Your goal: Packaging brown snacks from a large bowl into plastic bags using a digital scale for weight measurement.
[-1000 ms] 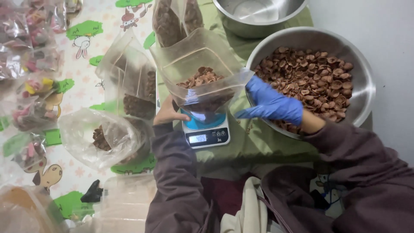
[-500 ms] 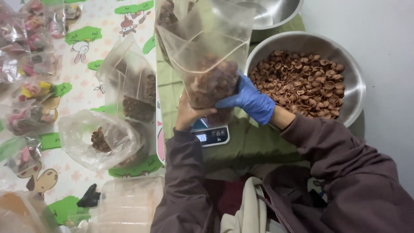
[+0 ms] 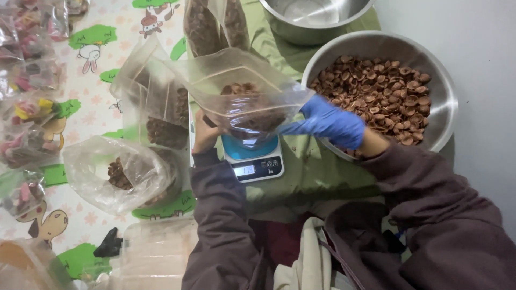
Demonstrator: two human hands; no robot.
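Hands grip a clear bag (image 3: 244,102) of brown shells over a small scale (image 3: 252,158).
Left hand (image 3: 205,134), bare, clamps the bag's left lower edge; right hand (image 3: 329,122), in a blue glove, is closed on its right side, so the two are apart with the bag between them, its base at or just above the blue pan. I judge the risks thus: the mouth gapes wide and the film is limp, so a tilt could spill shells onto the green cloth (image 3: 317,172); a bag set off-centre could tip from the little scale. Right of it, touching the gloved wrist, sits a steel bowl (image 3: 446,91) heaped with shells; an empty bowl (image 3: 314,21) lies far. Left, filled bags (image 3: 156,107) crowd the worktop (image 3: 107,70), leaving scant room.
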